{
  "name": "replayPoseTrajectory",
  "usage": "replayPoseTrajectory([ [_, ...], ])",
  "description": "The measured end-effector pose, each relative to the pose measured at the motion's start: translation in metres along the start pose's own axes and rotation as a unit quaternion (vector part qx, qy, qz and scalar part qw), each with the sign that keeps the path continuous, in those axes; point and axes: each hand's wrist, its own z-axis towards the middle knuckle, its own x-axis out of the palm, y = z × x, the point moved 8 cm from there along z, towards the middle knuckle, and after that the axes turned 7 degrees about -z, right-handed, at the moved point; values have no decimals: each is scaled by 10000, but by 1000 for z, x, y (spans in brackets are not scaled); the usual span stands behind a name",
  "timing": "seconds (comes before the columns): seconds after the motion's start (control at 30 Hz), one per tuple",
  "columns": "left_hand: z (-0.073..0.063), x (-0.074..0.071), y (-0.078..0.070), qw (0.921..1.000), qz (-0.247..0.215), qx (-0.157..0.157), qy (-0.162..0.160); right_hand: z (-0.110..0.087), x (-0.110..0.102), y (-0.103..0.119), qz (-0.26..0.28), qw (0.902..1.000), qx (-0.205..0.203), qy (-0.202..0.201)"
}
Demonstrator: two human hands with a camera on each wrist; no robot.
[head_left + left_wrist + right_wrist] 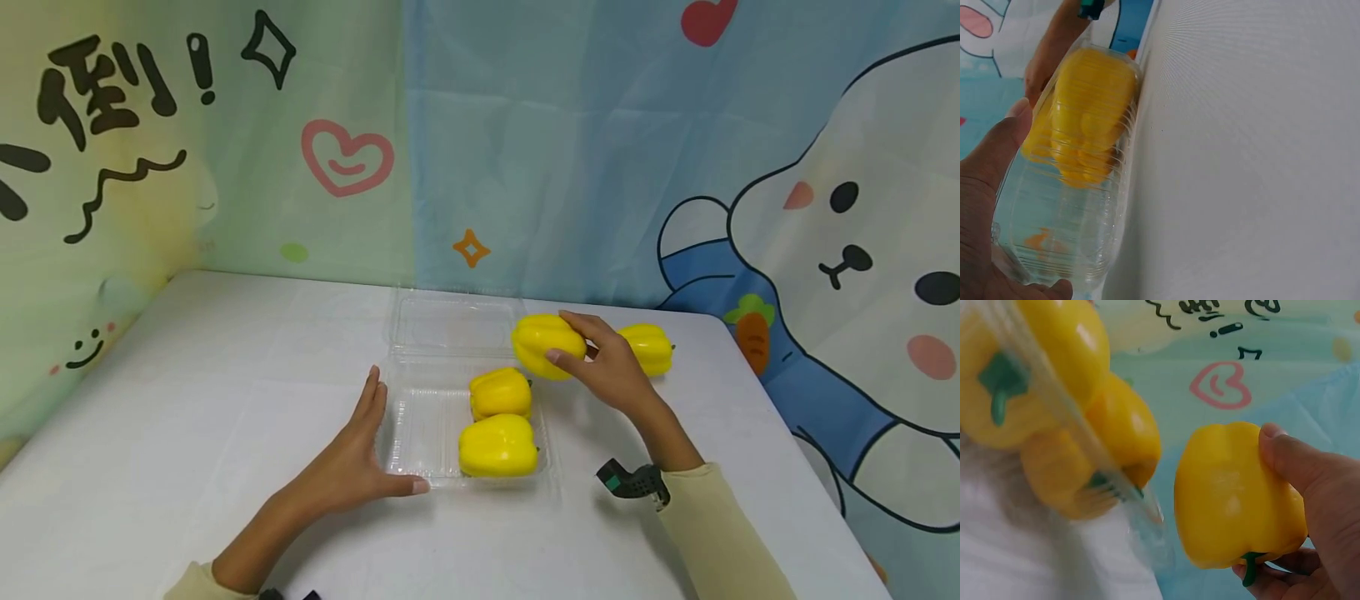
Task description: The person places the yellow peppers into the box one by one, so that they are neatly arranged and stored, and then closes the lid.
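Observation:
A yellow bell pepper (542, 343) is held by my right hand (617, 371), thumb on one side and fingers on the other. In the right wrist view this bell pepper (1232, 494) shows its green stem at the bottom. It hangs above the right side of a clear plastic clamshell box (420, 433), whose lid is folded back. Inside the box, a yellow bell pepper (500, 394) and a nearer one (498, 446) lie along the right side. My left hand (348, 458) spreads straight fingers and thumb around the box's near left corner; the left wrist view shows the thumb (1007, 134) at the rim.
One more yellow bell pepper (648, 348) lies on the white table (225, 450) behind my right hand. A printed cloth backdrop (525, 150) stands along the table's far edge. A small black device (633, 482) is strapped at my right wrist.

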Motion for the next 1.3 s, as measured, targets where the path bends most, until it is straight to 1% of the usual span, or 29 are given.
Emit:
replayPoseTrajectory([
  [0.13,0,0,1,10000,-14,-13,-8,-3,1,13,292,9994,-161,64],
  [0.3,0,1,1,10000,-46,-26,5,-6,2,28,355,9985,-402,86],
  [0.7,0,0,0,10000,-60,5,41,-10,10,50,415,9977,-513,121],
  [0.87,0,0,0,10000,-75,21,40,-9,17,57,480,9970,-558,219],
  [1.07,0,0,0,10000,-46,26,45,-8,26,68,668,9943,-773,310],
  [1.3,0,-1,0,10000,18,28,63,-5,39,79,884,9909,-913,448],
])
